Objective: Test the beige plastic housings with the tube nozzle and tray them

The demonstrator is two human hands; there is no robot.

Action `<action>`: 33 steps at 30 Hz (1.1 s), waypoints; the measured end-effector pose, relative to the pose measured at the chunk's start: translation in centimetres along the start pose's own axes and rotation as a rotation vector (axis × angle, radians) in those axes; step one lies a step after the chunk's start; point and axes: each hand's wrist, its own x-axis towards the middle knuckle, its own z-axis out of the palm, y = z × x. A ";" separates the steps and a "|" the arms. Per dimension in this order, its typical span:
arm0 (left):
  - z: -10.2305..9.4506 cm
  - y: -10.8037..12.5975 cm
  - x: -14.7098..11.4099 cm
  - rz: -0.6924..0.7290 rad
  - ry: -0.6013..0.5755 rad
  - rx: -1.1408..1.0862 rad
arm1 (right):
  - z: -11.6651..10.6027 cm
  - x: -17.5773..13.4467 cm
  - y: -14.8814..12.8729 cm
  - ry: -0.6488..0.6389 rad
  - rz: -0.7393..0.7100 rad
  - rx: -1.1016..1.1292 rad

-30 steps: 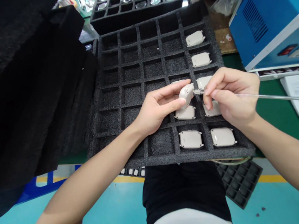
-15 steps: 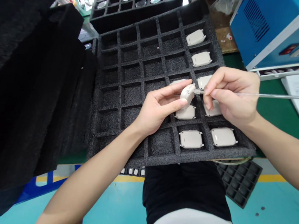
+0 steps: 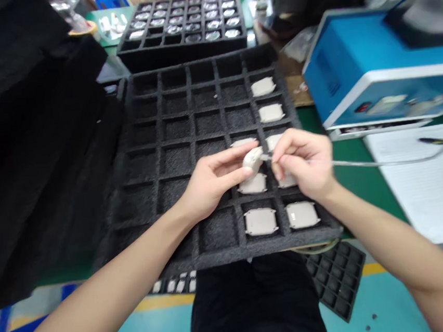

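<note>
While left fingers (image 3: 235, 177) hold rounded case (image 3: 252, 162), foam (image 3: 222, 257) beneath.

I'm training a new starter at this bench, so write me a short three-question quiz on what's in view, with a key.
1. Multiple choice: what does the left hand hold?
A) a paper sheet
B) a pale watch case
C) a roll of tape

2. True or false: the right hand rests on the blue machine.

3. Count: how many cases show in the rightmost column of the black foam tray?

Key:
1. B
2. False; it grips a thin cord or tube near its end.
3. Five, two of them partly hidden by the right hand.
</note>
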 end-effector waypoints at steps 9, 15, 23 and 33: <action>0.1 0.3 0.1 -0.092 0.080 0.010 | -0.1 0.3 0.4 -0.062 0.027 0.053; 0.0 0.3 0.0 -0.095 0.057 0.017 | 0.0 0.3 0.3 -0.063 0.040 0.074; -0.1 0.3 -0.1 -0.084 0.036 0.024 | 0.1 0.3 0.1 -0.052 0.049 0.095; -0.1 0.3 -0.2 -0.078 0.032 0.019 | 0.0 0.3 0.0 -0.053 0.065 0.062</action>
